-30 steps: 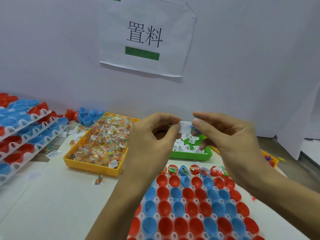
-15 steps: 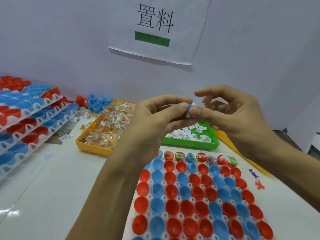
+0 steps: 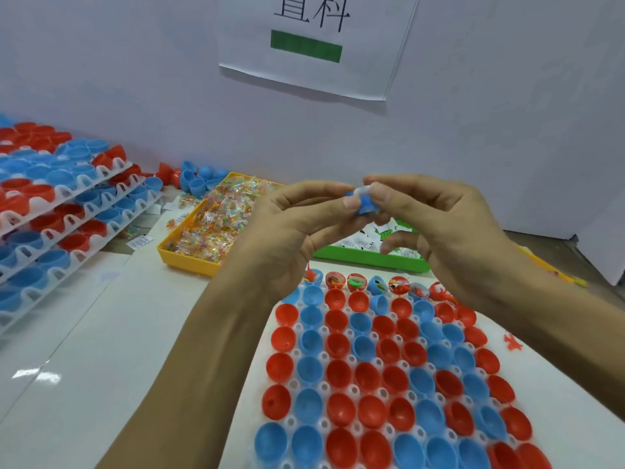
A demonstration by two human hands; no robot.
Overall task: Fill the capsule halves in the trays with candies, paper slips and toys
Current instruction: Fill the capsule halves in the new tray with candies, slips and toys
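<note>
Head view: the white table (image 3: 101, 350) carries everything, backed by a white wall with a paper sign (image 3: 318, 45) bearing black characters and a green bar. At the left edge stands a stack of white trays (image 3: 64, 228) loaded with red and blue capsule halves. In front of the person lies another white tray (image 3: 382, 374) of red and blue capsule halves, open side up; most look bare inside, while those in the far row hold small coloured pieces. Behind it, a yellow bin (image 3: 189, 258) is heaped with wrapped candies (image 3: 220, 221), and just to its right a green bin (image 3: 372, 257) holds white paper slips (image 3: 362, 240). Loose blue capsule halves (image 3: 196, 179) sit by the wall beyond the yellow bin. Above the near tray, the left hand (image 3: 297, 231) and right hand (image 3: 443, 228) meet in the air, fingers curled, together pinching a small blue toy (image 3: 363, 204) with a bit of white at its top. A tiny red toy (image 3: 512, 341) lies on the table right of the tray.
</note>
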